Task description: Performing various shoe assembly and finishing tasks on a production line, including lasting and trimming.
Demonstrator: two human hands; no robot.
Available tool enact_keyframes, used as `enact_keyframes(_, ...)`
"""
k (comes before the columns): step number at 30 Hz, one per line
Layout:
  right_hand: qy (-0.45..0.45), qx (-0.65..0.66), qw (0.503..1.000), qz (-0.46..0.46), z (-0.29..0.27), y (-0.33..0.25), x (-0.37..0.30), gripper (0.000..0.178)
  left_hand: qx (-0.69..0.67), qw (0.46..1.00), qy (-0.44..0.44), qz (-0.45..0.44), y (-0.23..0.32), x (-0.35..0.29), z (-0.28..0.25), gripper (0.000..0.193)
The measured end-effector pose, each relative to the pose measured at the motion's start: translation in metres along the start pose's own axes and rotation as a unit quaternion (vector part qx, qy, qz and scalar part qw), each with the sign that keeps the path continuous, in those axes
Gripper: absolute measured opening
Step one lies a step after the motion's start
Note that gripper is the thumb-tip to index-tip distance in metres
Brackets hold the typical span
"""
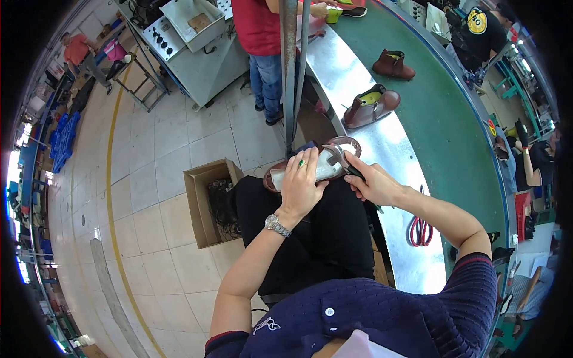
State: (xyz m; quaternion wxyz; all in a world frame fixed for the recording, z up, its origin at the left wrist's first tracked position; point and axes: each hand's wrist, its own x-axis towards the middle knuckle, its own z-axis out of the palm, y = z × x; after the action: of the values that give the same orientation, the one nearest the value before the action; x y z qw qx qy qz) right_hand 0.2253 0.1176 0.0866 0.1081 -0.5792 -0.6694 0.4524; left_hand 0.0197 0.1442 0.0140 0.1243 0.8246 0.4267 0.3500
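A brown shoe (323, 166) lies across my lap with its pale underside turned up. My left hand (301, 182) grips it over the left end, fingers laid across the pale surface and the thumb at the near edge. In my right hand (376, 182) is a pair of pincers (338, 156) with a curved metal head and dark handles. The metal head rests at the right end of the shoe, against its brown rim. Exactly what the jaws touch is too small to tell.
Red-handled scissors (421, 231) lie on the metal ledge (391, 218) to my right. A brown shoe (371, 106) stands farther up the ledge, and a brown boot (394, 64) on the green belt (441, 125). An open cardboard box (200, 221) stands left; a metal post (289, 71) rises ahead.
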Motion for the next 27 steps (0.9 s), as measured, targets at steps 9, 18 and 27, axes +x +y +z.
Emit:
enact_keyframes(9, -0.052, -0.330, 0.941, -0.053, -0.053, -0.050, 0.001, 0.056, 0.150, 0.983, -0.004, 0.105, -0.014, -0.008, 0.007, 0.073)
enact_keyframes(18, 0.027, -0.229, 0.973, -0.027, -0.026, -0.023, 0.027, 0.061, 0.187, 0.977, 0.029, 0.099, -0.016, 0.001, 0.015, 0.067)
enact_keyframes(27, 0.116, -0.130, 0.983, -0.065, -0.032, -0.022, 0.030, 0.060, 0.198, 0.977, 0.018, 0.081, -0.010, -0.002, 0.015, 0.064)
